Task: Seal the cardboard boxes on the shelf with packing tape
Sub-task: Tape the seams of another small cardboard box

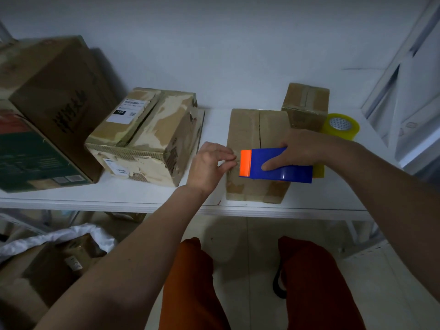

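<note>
A small cardboard box with a slit between its top flaps stands on the white shelf. My right hand grips a blue tape dispenser with an orange front end, lying across the box's top. My left hand is at the box's left edge, its fingertips pinching at the tape end by the dispenser's orange tip. A yellowish tape roll shows behind the dispenser.
A worn box with labels sits to the left, larger cartons beyond it. A small taped box and a spare roll of clear tape stand at the back right. Bags and boxes lie on the floor below.
</note>
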